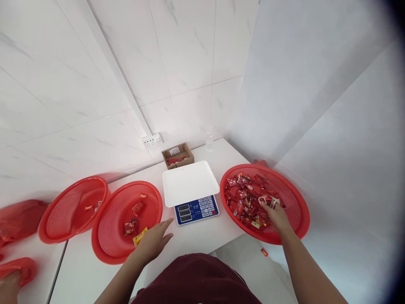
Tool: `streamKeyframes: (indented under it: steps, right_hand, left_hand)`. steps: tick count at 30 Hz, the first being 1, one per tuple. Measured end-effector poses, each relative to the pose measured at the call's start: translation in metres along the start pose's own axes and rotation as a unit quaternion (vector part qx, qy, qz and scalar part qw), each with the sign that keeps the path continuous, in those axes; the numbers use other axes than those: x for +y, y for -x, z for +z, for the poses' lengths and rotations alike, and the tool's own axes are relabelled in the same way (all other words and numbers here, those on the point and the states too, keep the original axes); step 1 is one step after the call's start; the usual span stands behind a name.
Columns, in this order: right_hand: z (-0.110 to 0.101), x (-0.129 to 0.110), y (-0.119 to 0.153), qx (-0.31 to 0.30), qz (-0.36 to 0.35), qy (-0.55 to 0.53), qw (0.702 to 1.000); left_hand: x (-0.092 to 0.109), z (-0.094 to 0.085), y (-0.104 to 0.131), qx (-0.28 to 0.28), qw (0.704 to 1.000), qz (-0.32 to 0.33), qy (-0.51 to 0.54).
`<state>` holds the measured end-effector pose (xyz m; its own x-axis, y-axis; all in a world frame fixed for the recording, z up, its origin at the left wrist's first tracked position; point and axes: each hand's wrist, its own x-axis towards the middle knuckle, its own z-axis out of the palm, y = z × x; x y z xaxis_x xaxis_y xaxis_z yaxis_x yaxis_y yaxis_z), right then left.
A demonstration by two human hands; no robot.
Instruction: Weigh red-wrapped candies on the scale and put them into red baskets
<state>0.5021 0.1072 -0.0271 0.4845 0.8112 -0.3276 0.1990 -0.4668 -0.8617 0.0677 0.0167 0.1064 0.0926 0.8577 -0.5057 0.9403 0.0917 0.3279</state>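
On the right, my right hand (pixel 274 211) reaches into a red basket (pixel 295 202) heaped with small red packets (pixel 245 196); its fingers are closed on a red and white packet (pixel 268 200). My left hand (pixel 155 241) holds nothing, fingers apart, over the near right rim of the middle red basket (pixel 106 232). That basket holds a few red packets (pixel 130 228) and a yellow packet (pixel 139 237) beside my left hand. Between the baskets stands a blue scale (pixel 196 211) with a bare white tray (pixel 190 183).
A cardboard box (pixel 177 156) with red items stands behind the scale, near a clear bottle (pixel 209 141). Another red basket (pixel 68 211) leans at the left. Beyond it are red bags (pixel 22 221) and another person's hand (pixel 11 283). One packet (pixel 264 252) lies below the table edge.
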Motion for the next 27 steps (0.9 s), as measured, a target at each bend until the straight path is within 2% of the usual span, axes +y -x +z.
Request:
streamKeyframes:
  steps: [3, 6, 8, 11, 13, 15, 17, 20, 23, 25, 27]
  right_hand:
    - [-0.001, -0.031, 0.023, -0.094, 0.056, -0.165, 0.980]
    - [0.014, -0.066, 0.056, -0.208, 0.060, -0.214, 0.953]
    - [0.035, -0.088, 0.083, -0.306, 0.055, -0.211, 0.927]
    - [0.075, -0.109, 0.123, -0.484, -0.007, -0.133, 0.865]
    - [0.102, -0.115, 0.144, -0.539, -0.075, -0.076, 0.836]
    - [0.123, -0.112, 0.154, -0.538, -0.133, -0.050, 0.831]
    - [0.135, -0.104, 0.155, -0.510, -0.134, -0.039, 0.849]
    - [0.142, -0.091, 0.143, -0.464, -0.018, -0.030, 0.885]
    - [0.149, -0.090, 0.123, -0.409, 0.092, -0.110, 0.901]
    - [0.158, -0.102, 0.110, -0.388, 0.111, -0.207, 0.891]
    - [0.167, -0.119, 0.100, -0.395, 0.094, -0.286, 0.868]
  left_hand:
    - [0.011, 0.004, -0.004, -0.004, 0.993, 0.035, 0.109]
    - [0.029, 0.008, -0.011, -0.044, 0.954, 0.076, 0.287]
    - [0.042, 0.012, -0.018, -0.075, 0.901, 0.095, 0.417]
    - [0.058, 0.020, -0.032, -0.138, 0.787, 0.105, 0.592]
    - [0.062, 0.026, -0.040, -0.162, 0.729, 0.091, 0.659]
    - [0.058, 0.031, -0.047, -0.148, 0.697, 0.046, 0.700]
    - [0.049, 0.034, -0.050, -0.114, 0.671, -0.020, 0.732]
    - [0.030, 0.034, -0.050, -0.057, 0.617, -0.112, 0.777]
    - [0.013, 0.032, -0.046, -0.042, 0.572, -0.161, 0.804]
    - [0.006, 0.032, -0.043, -0.050, 0.558, -0.166, 0.812]
    - [0.001, 0.033, -0.041, -0.055, 0.552, -0.157, 0.817]
